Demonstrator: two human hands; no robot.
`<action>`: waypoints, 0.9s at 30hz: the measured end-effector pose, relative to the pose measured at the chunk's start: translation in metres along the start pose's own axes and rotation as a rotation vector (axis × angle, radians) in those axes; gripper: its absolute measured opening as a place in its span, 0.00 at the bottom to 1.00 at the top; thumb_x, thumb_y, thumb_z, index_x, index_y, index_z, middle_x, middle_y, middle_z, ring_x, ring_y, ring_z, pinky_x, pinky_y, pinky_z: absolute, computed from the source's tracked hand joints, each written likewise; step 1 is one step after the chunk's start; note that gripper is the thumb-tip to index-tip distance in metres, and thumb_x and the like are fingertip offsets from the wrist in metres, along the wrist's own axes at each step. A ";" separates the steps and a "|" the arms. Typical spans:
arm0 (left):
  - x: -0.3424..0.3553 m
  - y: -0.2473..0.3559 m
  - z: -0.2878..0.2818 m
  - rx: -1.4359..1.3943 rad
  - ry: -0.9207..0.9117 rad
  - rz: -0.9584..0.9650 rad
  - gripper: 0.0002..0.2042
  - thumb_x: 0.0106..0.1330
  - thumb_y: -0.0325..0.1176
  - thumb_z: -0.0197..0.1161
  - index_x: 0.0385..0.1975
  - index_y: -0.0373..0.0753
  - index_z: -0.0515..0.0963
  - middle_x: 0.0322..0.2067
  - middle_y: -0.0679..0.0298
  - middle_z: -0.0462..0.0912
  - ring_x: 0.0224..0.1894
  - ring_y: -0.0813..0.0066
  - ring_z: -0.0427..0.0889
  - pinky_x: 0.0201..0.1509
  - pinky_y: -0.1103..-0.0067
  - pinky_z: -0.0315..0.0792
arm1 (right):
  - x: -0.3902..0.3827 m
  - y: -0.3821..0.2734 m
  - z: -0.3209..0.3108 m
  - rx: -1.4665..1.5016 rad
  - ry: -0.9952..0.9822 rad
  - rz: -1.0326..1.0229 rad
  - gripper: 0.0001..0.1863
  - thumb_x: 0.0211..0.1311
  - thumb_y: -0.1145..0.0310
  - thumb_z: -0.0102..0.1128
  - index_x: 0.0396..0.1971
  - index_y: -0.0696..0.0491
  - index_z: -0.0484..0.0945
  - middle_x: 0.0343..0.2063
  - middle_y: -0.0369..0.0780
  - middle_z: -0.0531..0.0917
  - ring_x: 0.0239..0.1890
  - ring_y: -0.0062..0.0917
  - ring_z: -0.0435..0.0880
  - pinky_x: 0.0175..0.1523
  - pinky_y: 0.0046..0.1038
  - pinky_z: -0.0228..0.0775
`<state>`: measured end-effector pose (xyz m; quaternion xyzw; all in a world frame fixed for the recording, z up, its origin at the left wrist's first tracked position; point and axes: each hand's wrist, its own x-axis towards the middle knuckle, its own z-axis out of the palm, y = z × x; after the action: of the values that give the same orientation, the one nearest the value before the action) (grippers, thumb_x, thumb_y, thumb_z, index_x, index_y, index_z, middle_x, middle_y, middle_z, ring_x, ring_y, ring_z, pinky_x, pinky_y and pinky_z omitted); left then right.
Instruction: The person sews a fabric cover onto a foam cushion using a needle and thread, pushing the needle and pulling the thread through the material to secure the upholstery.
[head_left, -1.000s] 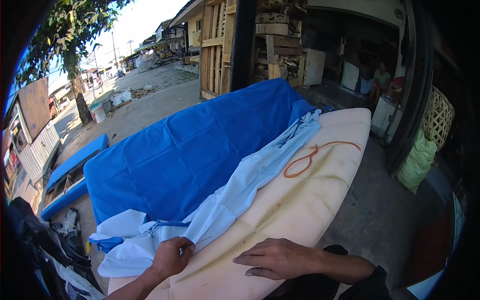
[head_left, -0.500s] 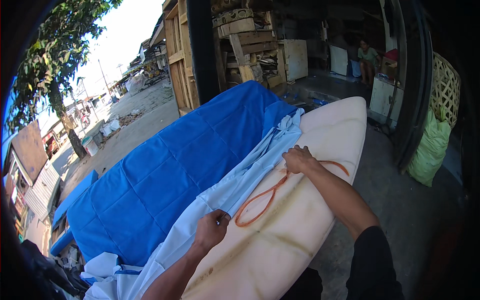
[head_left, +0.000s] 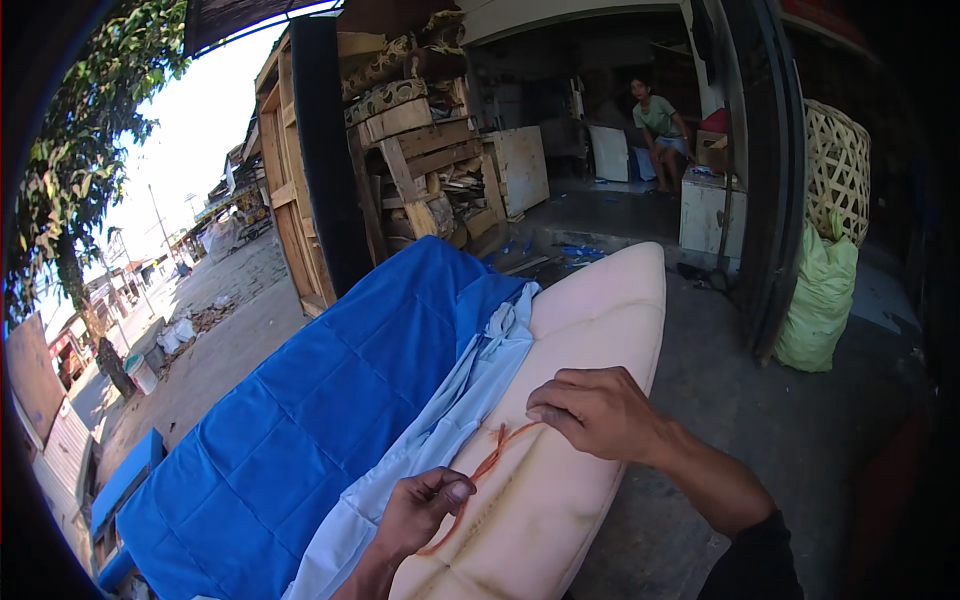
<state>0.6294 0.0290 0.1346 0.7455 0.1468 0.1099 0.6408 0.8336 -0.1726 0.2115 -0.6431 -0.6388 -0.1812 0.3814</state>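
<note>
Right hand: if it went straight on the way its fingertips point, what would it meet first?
Beyond the orange cord it pinches, the right hand would probably meet the light blue cloth first; the hand's height above the foam is unclear, so it might brush that sooner.

Right grip [head_left: 600,415] pinching orange cord [head_left: 490,461], foam [head_left: 605,310] beneath

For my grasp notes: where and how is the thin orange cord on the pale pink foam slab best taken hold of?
Probably pinch the thin orange cord by the gathered strands just below its knot, coming from above. That stretch shows uncovered against the pale pink foam slab, between the left hand and right hand, and looks thicker than the single strand toward the right.
</note>
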 end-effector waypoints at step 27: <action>0.084 0.067 -0.017 0.391 0.176 0.337 0.12 0.67 0.35 0.63 0.42 0.33 0.85 0.35 0.57 0.88 0.43 0.72 0.85 0.51 0.75 0.74 | -0.270 -0.091 -0.217 -0.790 0.753 1.011 0.10 0.62 0.72 0.63 0.32 0.66 0.78 0.23 0.50 0.78 0.23 0.28 0.77 0.33 0.31 0.68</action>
<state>0.7073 0.0655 0.2017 0.8565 0.0944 0.2490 0.4421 0.7690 -0.5234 0.1800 -0.8423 0.0217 -0.4079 0.3516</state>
